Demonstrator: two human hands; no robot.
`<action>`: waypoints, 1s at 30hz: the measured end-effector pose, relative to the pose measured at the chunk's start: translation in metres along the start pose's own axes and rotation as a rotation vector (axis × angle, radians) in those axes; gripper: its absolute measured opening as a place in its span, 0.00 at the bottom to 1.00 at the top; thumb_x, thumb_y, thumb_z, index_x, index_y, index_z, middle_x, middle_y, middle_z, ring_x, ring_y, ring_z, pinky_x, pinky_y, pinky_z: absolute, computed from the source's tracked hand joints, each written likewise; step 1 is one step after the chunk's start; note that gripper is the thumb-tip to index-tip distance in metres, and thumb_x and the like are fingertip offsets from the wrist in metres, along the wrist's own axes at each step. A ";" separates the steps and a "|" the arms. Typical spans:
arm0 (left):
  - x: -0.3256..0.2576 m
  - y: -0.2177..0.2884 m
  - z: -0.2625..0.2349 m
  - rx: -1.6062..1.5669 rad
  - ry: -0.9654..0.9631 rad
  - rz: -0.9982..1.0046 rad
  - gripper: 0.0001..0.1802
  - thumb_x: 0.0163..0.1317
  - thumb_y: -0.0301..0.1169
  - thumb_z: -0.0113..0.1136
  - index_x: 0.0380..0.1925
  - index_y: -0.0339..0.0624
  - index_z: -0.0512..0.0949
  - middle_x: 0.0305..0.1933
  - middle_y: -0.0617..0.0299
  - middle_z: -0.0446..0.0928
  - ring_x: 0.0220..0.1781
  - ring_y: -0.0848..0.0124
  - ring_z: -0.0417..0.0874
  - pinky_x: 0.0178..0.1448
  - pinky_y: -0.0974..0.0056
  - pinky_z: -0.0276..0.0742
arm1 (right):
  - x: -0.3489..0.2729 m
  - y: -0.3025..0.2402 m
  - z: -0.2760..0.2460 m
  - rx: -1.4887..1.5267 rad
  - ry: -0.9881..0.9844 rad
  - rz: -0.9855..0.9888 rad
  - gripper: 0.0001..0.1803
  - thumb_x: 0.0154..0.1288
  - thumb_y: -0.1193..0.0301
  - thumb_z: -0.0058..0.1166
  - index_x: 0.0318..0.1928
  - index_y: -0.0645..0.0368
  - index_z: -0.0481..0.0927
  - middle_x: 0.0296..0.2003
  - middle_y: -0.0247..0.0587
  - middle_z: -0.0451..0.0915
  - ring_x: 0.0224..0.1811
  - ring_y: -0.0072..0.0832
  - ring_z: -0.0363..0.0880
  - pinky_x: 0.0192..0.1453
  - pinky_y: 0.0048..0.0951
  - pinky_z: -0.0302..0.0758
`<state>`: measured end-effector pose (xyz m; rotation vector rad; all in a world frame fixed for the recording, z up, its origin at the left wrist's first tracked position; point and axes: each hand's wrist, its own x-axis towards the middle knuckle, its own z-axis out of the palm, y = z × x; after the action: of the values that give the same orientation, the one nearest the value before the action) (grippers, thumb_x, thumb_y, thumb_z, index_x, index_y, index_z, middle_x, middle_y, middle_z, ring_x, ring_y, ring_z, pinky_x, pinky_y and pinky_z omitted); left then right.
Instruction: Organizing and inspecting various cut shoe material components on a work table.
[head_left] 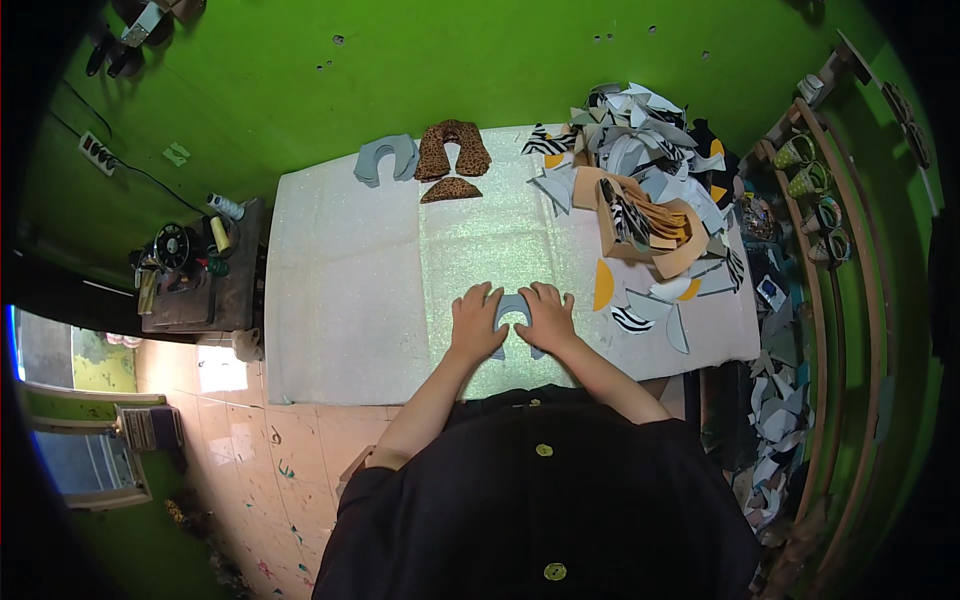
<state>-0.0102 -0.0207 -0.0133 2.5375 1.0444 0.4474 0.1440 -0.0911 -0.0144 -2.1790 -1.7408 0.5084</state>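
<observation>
At table centre, near the six o'clock edge: left hand [476,320] and right hand [546,315] side by side, palms down, fingers spread, pressing flat on a grey curved cut piece [512,305]. Grey arch visible between the two hands, its ends hidden beneath the palms; whether any finger pinches it, cannot tell. Both forearms entering from six o'clock, over a black buttoned garment [545,500].

Underneath: white glittery sheet [340,290] covering the table, reaching from nine o'clock to three o'clock.

Toward twelve o'clock, at the far edge of the sheet: leopard-print pieces [452,150], one arched and one small crescent just below it; just beside them at eleven o'clock, a stack of grey arched pieces [385,158].

Toward one and two o'clock: big heap of cut scraps [640,135] in grey, white, zebra stripe and orange, piled around an open cardboard box [650,225] holding striped and tan pieces. Near three o'clock of the right hand: orange half-round piece [603,285], zebra scrap [630,320] and grey slivers, apart from the hand.

Toward nine o'clock, off the sheet: small dark side table [195,295] with a sewing machine [175,245] and thread spools. Green wall [400,70] at twelve o'clock; wooden rack [830,300] with cone spools at three o'clock; tiled floor [260,450] at seven o'clock.
</observation>
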 end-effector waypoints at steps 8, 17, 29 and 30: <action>0.011 -0.003 0.010 -0.004 -0.173 -0.111 0.30 0.46 0.38 0.62 0.53 0.46 0.72 0.53 0.55 0.72 0.58 0.61 0.69 0.60 0.53 0.58 | 0.007 0.002 0.008 -0.036 0.006 -0.062 0.30 0.46 0.61 0.62 0.53 0.50 0.71 0.49 0.37 0.70 0.57 0.34 0.64 0.60 0.53 0.51; 0.011 0.005 0.008 -0.028 -0.116 -0.110 0.24 0.49 0.35 0.61 0.50 0.48 0.74 0.48 0.58 0.75 0.53 0.61 0.73 0.55 0.54 0.62 | 0.009 0.001 0.012 -0.063 0.130 -0.142 0.18 0.51 0.66 0.58 0.45 0.50 0.76 0.42 0.34 0.73 0.50 0.31 0.70 0.57 0.49 0.54; 0.001 -0.001 0.033 -0.041 -0.013 -0.045 0.27 0.59 0.30 0.53 0.59 0.40 0.65 0.61 0.49 0.67 0.62 0.55 0.67 0.64 0.51 0.58 | 0.008 0.002 0.016 -0.094 0.123 -0.104 0.15 0.57 0.65 0.55 0.46 0.51 0.74 0.42 0.34 0.72 0.52 0.30 0.69 0.61 0.52 0.54; 0.000 -0.005 0.037 -0.143 -0.085 -0.055 0.28 0.60 0.29 0.52 0.61 0.39 0.62 0.63 0.46 0.64 0.64 0.53 0.65 0.66 0.50 0.56 | 0.009 0.003 0.015 -0.126 0.071 -0.101 0.16 0.57 0.65 0.55 0.47 0.50 0.74 0.42 0.34 0.72 0.52 0.31 0.69 0.61 0.52 0.54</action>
<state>0.0016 -0.0250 -0.0480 2.3753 1.0106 0.3809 0.1416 -0.0828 -0.0298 -2.1499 -1.8788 0.3010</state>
